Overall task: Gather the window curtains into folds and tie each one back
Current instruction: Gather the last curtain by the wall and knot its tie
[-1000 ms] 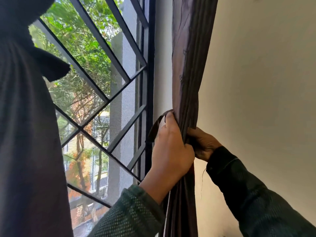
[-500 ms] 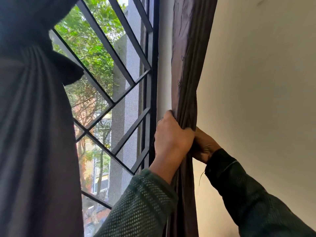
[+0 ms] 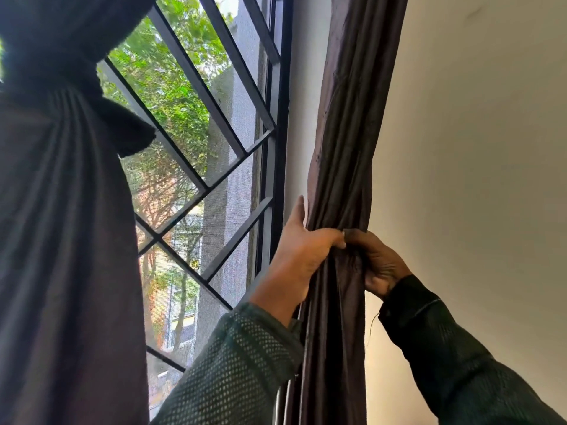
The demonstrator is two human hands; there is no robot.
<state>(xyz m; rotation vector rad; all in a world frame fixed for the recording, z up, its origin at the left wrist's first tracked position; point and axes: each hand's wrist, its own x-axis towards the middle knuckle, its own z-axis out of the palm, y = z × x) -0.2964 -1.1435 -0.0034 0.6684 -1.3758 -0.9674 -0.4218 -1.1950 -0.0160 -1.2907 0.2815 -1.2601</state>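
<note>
the right curtain (image 3: 343, 124) hangs gathered in narrow folds between the window grille (image 3: 214, 96) and the wall (image 3: 475, 148). the left hand (image 3: 302, 250) and right hand (image 3: 379, 262) grip it from either side, fingers clamped on the bunched folds, thumbs nearly touching. the left curtain (image 3: 61, 240) hangs already tied.

Lit by daylight through the window (image 3: 196, 124), bright and slightly washed out among the trees outside. Backlit and nearly black at the left curtain (image 3: 61, 240), its folds soft and blurred. Evenly, dimly lit on the wall (image 3: 475, 148), warmer low down. Bent lines toward the edges from the wide lens.
</note>
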